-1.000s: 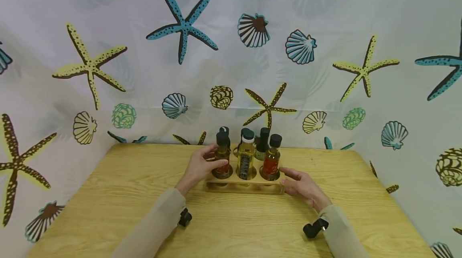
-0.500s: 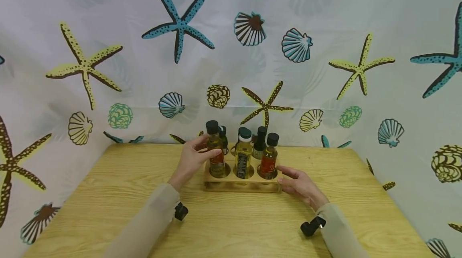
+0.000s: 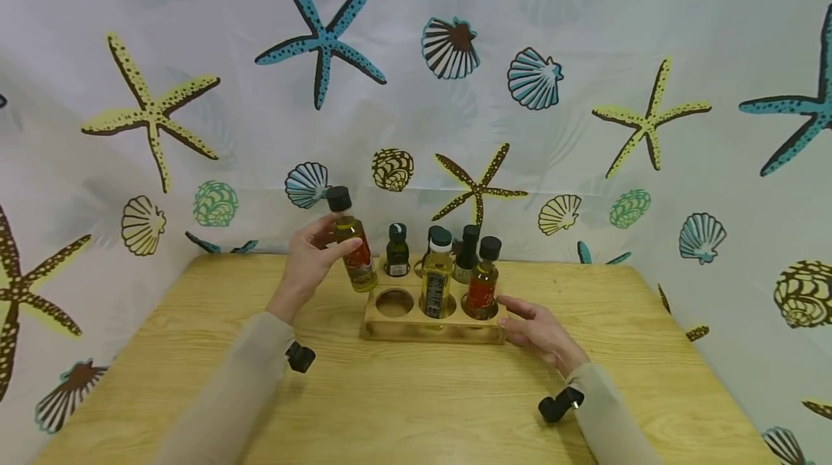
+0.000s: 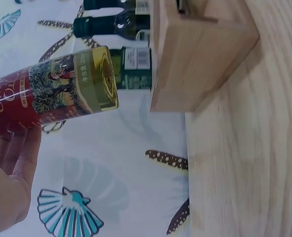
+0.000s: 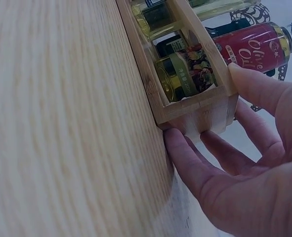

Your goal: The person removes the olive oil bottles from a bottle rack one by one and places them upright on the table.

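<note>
My left hand [image 3: 308, 259] grips a red-labelled olive oil bottle [image 3: 356, 252] with a black cap, raised above the front left of a wooden bottle rack [image 3: 429, 333]. It tilts with its cap leaning left. In the left wrist view the olive oil bottle's base [image 4: 102, 79] hangs free of the rack. Below and to its right is a bare round hole [image 3: 393, 302]. My right hand [image 3: 539, 335] touches the rack's right end. In the right wrist view its thumb lies at the upper corner and its spread fingers [image 5: 195, 163] rest against the end panel.
A clear bottle of yellow oil [image 3: 437, 284] stands in the middle front hole, and another red-labelled bottle [image 3: 482, 288] in the right one. Dark bottles, including a green one [image 3: 397, 252], fill the back row. A patterned curtain [image 3: 260, 125] hangs behind the wooden table [image 3: 416, 400].
My left hand has lifted the olive oil bottle up out of the front left hole and carried it left, tilting it. My right hand has stayed at the rack's end.
</note>
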Available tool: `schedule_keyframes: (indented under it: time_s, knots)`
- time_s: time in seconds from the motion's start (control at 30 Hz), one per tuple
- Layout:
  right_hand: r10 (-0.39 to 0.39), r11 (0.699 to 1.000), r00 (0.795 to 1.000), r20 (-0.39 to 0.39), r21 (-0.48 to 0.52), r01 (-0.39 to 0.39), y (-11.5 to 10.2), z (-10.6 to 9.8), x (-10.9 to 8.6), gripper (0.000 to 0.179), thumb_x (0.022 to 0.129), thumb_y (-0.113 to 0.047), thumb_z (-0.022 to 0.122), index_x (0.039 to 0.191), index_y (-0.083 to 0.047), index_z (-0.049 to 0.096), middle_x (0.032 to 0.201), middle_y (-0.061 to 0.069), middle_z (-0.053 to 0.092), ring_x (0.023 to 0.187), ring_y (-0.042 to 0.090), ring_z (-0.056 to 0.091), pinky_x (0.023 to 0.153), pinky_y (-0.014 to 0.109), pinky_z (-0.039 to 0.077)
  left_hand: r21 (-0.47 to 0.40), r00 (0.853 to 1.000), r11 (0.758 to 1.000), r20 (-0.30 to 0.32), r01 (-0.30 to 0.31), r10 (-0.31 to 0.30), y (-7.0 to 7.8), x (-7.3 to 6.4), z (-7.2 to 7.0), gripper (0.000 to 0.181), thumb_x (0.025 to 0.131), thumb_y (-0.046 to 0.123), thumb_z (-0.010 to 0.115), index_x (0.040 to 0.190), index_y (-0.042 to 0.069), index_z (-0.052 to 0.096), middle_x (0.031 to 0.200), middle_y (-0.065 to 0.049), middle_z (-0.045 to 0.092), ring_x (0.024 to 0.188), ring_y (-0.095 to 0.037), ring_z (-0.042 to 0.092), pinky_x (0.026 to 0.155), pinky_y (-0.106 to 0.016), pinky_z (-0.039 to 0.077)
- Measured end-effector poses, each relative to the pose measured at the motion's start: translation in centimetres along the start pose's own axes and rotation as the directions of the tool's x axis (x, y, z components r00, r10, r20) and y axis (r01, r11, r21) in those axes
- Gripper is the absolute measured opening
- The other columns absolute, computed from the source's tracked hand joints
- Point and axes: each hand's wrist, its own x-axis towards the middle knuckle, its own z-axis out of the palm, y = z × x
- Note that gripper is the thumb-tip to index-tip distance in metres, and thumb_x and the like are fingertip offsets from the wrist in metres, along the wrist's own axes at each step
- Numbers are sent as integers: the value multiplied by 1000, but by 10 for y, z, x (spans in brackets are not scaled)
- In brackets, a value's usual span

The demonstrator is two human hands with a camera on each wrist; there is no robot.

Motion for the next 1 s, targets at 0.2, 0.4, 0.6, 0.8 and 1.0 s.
schedule_keyframes:
  time_s: [0.2,0.4,0.6,0.8,1.0]
  knots:
    - [-4,1000,1000,-1,-5,4,-3,-1,3,55,96,-13,64,148,-14,46,161,17,24,139,36,40,105,46,45,44,999,998,-37,36,-34,-3,3,-20,53,85,28,78,134,18,61,119,-7,66,98,-12,63,78,-21,54]
    - [-5,1000,1000,3,2,5,0,0,5,56,95,-15,66,148,-13,46,161,17,25,140,36,39,105,46,45,68,997,995,-30,72,-70,-10,4,-34,55,87,28,77,137,16,58,127,-8,63,108,-16,60,84,-19,52]
    - [-11,1000,1000,8,-1,11,1,2,4,57,95,-16,66,148,-13,46,160,17,26,140,36,39,104,44,47,97,991,987,-44,130,-127,-12,5,-42,58,90,24,74,142,12,52,135,-14,58,120,-27,57,95,-29,51]
    - [-5,1000,1000,11,4,5,2,2,0,57,95,-15,65,148,-12,45,160,17,26,141,37,38,104,44,47,99,984,979,-48,177,-173,-16,2,-48,58,91,21,72,143,12,50,140,-17,54,126,-32,53,105,-49,45]
    - [-24,1000,1000,11,8,24,1,1,-1,56,96,-13,64,148,-10,45,160,20,25,138,37,42,101,42,49,101,983,978,-50,182,-178,-25,2,-52,60,89,30,73,142,14,50,139,-15,55,129,-30,50,108,-51,42]
